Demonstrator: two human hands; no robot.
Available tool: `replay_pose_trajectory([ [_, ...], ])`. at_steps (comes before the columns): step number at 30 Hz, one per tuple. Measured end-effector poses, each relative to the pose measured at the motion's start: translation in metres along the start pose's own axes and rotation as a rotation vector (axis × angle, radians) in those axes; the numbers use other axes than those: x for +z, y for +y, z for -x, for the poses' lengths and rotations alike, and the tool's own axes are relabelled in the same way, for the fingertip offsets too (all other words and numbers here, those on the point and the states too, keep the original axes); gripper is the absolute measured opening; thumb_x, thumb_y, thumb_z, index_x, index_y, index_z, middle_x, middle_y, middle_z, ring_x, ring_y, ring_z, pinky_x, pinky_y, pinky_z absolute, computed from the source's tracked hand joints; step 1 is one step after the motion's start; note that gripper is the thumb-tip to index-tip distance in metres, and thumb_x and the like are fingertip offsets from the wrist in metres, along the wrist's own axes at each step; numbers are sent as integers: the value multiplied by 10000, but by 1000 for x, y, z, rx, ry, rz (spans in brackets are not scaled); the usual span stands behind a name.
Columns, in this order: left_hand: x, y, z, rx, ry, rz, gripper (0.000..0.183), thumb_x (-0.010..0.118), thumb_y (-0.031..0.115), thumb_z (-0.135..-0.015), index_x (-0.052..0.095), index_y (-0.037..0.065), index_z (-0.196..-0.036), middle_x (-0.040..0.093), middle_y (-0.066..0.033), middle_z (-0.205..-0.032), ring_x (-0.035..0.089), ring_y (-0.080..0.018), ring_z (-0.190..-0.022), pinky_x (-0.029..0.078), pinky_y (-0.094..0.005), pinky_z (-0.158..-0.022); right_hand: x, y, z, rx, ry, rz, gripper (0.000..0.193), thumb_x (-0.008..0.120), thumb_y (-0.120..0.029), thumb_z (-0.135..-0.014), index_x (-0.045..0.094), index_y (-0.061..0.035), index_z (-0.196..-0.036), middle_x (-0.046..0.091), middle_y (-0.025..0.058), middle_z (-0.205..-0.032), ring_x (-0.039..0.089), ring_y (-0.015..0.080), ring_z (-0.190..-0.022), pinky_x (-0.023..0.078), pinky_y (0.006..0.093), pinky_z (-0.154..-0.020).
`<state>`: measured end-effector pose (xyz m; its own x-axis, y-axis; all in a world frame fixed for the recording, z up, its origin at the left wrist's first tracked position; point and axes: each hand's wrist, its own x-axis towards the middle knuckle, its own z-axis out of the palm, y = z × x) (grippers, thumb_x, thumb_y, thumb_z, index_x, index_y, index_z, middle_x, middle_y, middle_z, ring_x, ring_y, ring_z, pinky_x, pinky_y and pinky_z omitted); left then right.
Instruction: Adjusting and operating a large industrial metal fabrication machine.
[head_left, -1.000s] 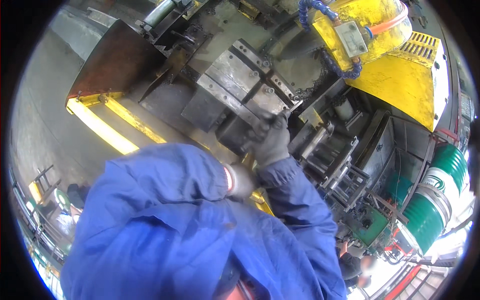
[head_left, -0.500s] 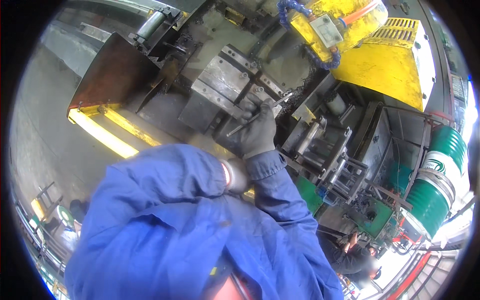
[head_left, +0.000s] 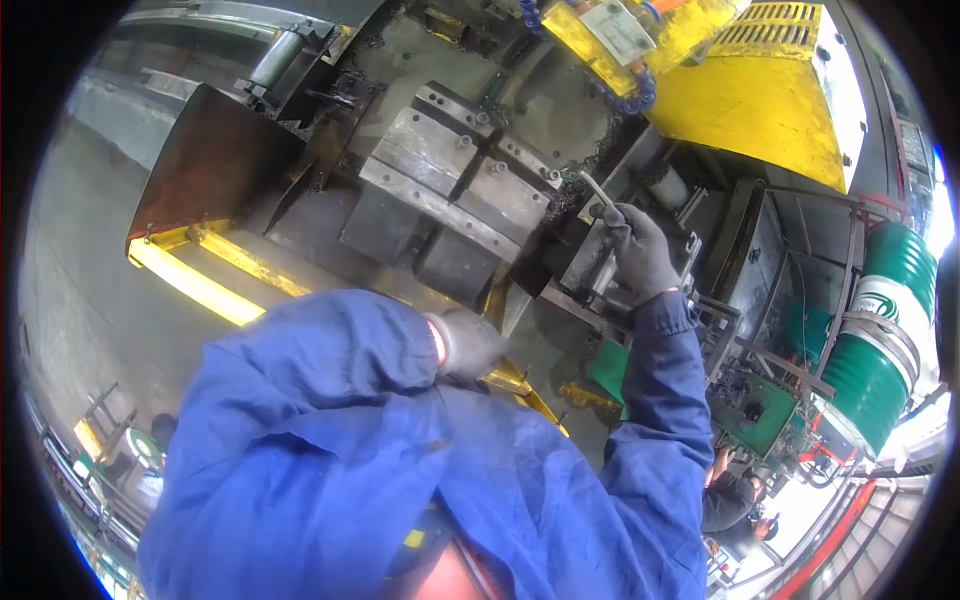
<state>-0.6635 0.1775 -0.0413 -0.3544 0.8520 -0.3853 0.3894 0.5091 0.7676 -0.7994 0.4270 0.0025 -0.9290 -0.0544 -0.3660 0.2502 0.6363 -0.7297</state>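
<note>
My right hand (head_left: 640,252), in a dark grey glove, is closed round a bent metal rod (head_left: 598,188). Only the rod's upper, curved end shows; the rest is hidden by the fingers. The hand is just right of a steel clamping fixture (head_left: 450,180), apart from it. Flat plates with bolts in round recesses make up this fixture. My left hand (head_left: 470,343), gloved in grey, lies across the front of my body below the fixture. Its fingers blend into the glove's rounded shape, so I cannot make out whether they hold anything.
A yellow frame edge (head_left: 200,280) and a brown metal guard (head_left: 210,165) stand on the left. A yellow machine head (head_left: 600,40) with blue hoses hangs above. On the right are a yellow housing (head_left: 750,110), a green drum (head_left: 870,330) and a person (head_left: 735,498).
My right hand has moved off the fixture to the right, carrying the metal rod along. The left hand stays near my body. The view has shifted slightly.
</note>
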Motion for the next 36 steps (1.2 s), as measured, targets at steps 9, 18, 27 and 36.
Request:
replay_pose_trajectory([
  [9,7,-9,-4,19,19,-4,257,564,259,-851,654,55,-978,691,-153,-935,652,-345,-853,505,-418,-771,-2,-19,-8,-70,-15,397,217,555,-205,-954,691,-65,-1050,681,59,-811,579,176,-685,462,283,-641],
  [18,0,-5,-2,-12,21,36,244,579,260,-839,659,59,-951,681,-167,-913,639,-357,-824,498,-428,-756,-15,-23,-31,24,-212,487,376,524,-335,-938,656,-88,-1187,684,86,-1098,624,243,-977,485,317,-871],
  [27,10,-10,-5,13,61,41,228,582,238,-835,648,48,-942,679,-177,-903,642,-357,-811,499,-433,-740,-24,1,-59,-167,-234,547,184,617,-127,-894,709,-97,-1051,712,36,-847,604,187,-682,482,307,-637],
  [36,25,-17,-8,73,122,-9,223,571,222,-830,640,52,-957,681,-169,-857,640,-374,-758,503,-440,-716,14,4,-25,-217,82,597,195,604,-176,-898,708,-72,-1026,720,50,-846,638,199,-703,486,309,-626],
])
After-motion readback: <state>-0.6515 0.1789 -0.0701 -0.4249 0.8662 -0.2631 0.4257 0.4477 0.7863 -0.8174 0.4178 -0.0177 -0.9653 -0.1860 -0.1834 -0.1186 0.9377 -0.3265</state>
